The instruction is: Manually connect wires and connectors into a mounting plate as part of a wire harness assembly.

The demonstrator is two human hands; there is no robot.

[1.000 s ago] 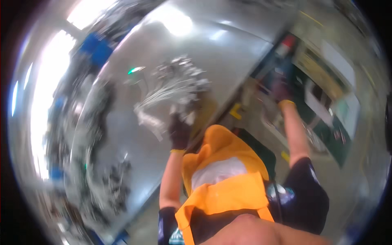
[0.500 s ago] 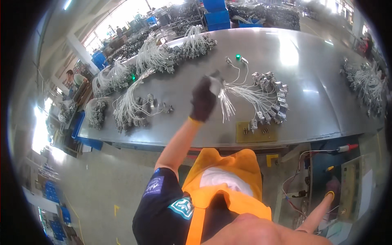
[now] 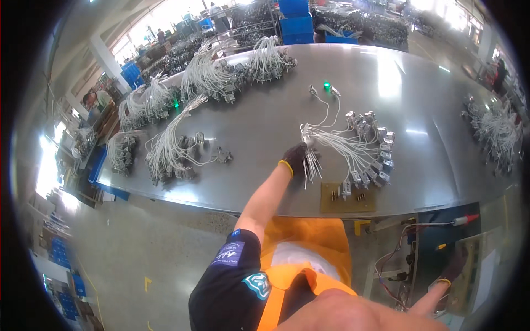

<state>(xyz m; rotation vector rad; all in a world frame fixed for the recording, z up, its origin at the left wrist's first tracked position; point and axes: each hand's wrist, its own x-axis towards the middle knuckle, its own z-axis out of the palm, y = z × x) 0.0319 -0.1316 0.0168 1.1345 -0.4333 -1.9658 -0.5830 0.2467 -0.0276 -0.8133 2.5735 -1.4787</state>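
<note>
My left hand (image 3: 296, 158), in a dark glove with a yellow cuff, is closed at the gathered end of a bundle of white wires (image 3: 337, 140) on the metal table. Loose wire ends hang beside its fingers. From there the wires fan out to the right, each ending in a small silvery metal connector (image 3: 381, 163). Two of these wires run up to separate connectors (image 3: 335, 91) by a green light (image 3: 327, 85). At the lower right, my right hand (image 3: 455, 266), in a dark glove, is by a panelled box (image 3: 473, 276); its fingers are blurred and dim.
More wire bundles (image 3: 207, 77) lie along the table's left and back edges, and another heap (image 3: 494, 132) at far right. A yellowish board (image 3: 348, 198) lies at the near edge. A red-tipped probe (image 3: 465, 219) with cables is below. A person (image 3: 99, 102) works at far left.
My left hand has come down and toward me, to the wire bundle's gathered end. My right hand has shifted slightly at the box. The view has tilted a little.
</note>
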